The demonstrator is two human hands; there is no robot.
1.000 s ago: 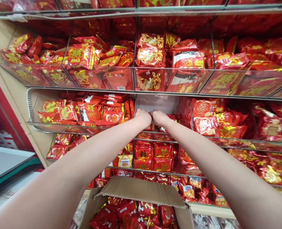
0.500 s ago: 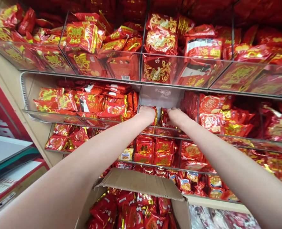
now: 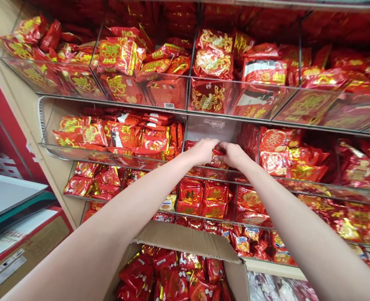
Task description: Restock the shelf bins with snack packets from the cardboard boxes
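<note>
Both my arms reach into a middle-shelf bin with a pale back wall (image 3: 211, 130). My left hand (image 3: 204, 151) has its fingers bent over a shiny red snack packet (image 3: 219, 160) at the bin's front. From the other side, my right hand (image 3: 234, 154) closes on the same packet, its fingertips almost meeting those of the left. The hands partly cover the packet. Another red packet (image 3: 190, 144) shows behind my left wrist. Below my arms, an open cardboard box (image 3: 178, 240) contains several red packets (image 3: 172, 282).
Clear plastic dividers and a front lip (image 3: 235, 175) edge the bin. Overhead runs the upper shelf's clear front (image 3: 160, 94), packed with red packets. Red-and-gold packets (image 3: 274, 150) fill the neighbouring bin on the right. A grey tray (image 3: 12, 194) lies on stacked boxes at the left.
My left hand has moved right, up close to my right hand, which stays near its place. The gap between the hands has narrowed. The view has shifted slightly.
</note>
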